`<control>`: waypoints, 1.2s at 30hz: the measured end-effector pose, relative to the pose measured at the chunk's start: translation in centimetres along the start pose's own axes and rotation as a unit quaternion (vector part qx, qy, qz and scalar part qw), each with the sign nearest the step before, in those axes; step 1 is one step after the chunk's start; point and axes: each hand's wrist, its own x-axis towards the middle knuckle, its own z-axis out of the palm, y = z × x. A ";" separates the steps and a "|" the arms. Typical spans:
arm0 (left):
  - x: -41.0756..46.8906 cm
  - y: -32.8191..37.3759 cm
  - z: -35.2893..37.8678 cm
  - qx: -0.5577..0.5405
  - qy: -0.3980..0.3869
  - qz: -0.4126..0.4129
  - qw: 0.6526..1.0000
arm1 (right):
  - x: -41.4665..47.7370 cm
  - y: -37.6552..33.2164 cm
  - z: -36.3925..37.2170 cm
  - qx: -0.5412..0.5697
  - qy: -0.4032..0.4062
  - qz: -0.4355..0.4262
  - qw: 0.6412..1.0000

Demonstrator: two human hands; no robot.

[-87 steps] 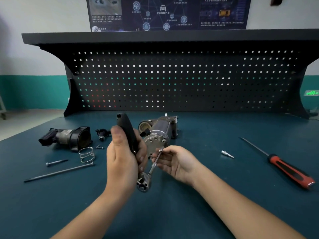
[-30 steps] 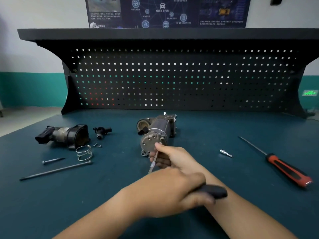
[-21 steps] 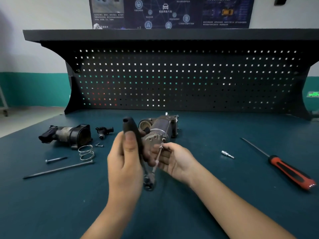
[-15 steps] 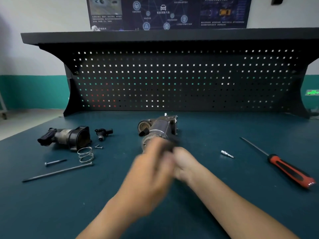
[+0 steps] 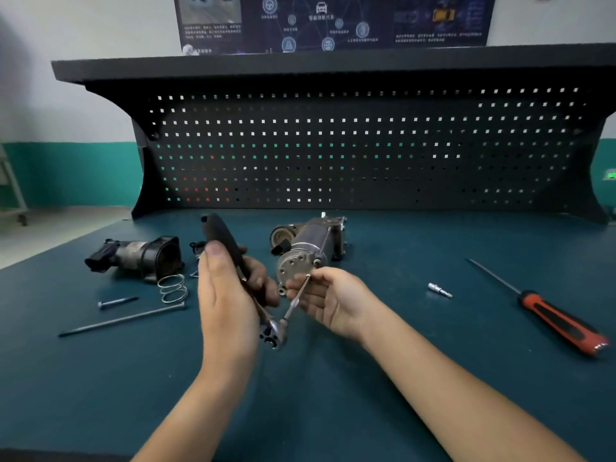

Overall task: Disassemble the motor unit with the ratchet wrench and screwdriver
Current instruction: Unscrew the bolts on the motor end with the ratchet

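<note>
- Well, at the far left of the frame I see a long bolt [image 5: 120, 320] lying flat on the bench [image 5: 316, 401]. A short bolt [image 5: 116, 301] lies just above it, and a spring [image 5: 173, 288] sits near both heads.
- Above those, a black and grey housing [image 5: 136, 258] lies on its side, well apart from the motor.
- Left of centre, the left hand [image 5: 226, 301] is clenched round the black handle of the wrench [image 5: 221, 238], with the thumb laid up along the grip. The handle points to the upper left, and the chrome head sits low, just past the fingers.
- From that head a thin extension [image 5: 296, 300] slants up and right to the lower edge of the motor's round end face. I cannot tell whether its tip is seated on a fastener.
- At centre, the motor [image 5: 308, 251] lies on its side on the bench with its end face toward me. A through-bolt [image 5: 324, 243] runs along its right flank.
- Just right of that face, the right hand [image 5: 330, 301] has its fingers curled, pinching the extension near its tip.
- Further right, a small silver bit [image 5: 439, 290] lies alone.
- At the far right, the screwdriver [image 5: 560, 320] lies untouched. Its red and black handle is toward the lower right and its shaft points to the upper left.
- Across the back, a dark pegboard [image 5: 333, 145] spans the frame.
</note>
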 end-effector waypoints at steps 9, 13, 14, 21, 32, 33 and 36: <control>-1.6 -2.2 -0.6 0.499 -0.592 0.202 0.600 | 0.1 0.5 -0.3 -0.037 0.015 -0.011 0.999; -1.3 -1.7 -0.6 0.320 -0.445 0.167 0.819 | 0.5 0.7 -0.2 -0.020 -0.001 -0.032 0.999; -1.0 -1.2 -0.5 0.244 -0.360 0.126 0.892 | 0.6 0.7 -0.1 -0.005 -0.009 -0.032 0.999; 2.6 -0.7 -0.4 -0.055 0.027 -0.023 0.998 | 0.3 0.5 0.4 0.045 -0.011 -0.021 0.999; -0.5 -1.7 -0.9 0.329 -0.414 0.253 0.810 | 0.2 0.6 -0.2 -0.002 0.012 -0.022 1.000; -0.4 -1.1 -0.4 0.203 -0.318 0.128 0.917 | 0.2 0.5 -0.2 0.012 0.004 -0.022 1.000; 1.5 -0.6 0.4 -0.066 -0.048 -0.048 0.996 | 0.3 0.1 -0.2 0.045 -0.023 -0.023 0.998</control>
